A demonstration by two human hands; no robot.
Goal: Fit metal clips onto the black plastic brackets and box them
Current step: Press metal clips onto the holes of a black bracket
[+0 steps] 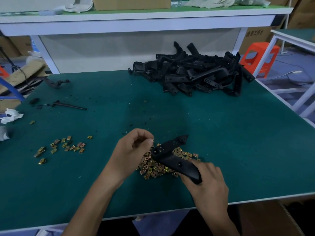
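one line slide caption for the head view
Left hand pinches a metal clip near the end of a black bracket held by the right hand, over a clip pile.

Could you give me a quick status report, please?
Right hand grips the bracket. Left hand pinches a clip at its end. Nothing in the way.

Low in the frame, the right hand (207, 182) grips a black bracket (172, 155) over the clip pile (153, 167); the left hand (132, 150) pinches 1 clip (152, 140) beside it on the bench (238, 142).

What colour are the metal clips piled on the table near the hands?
Brassy gold; the clips show best in the head view.
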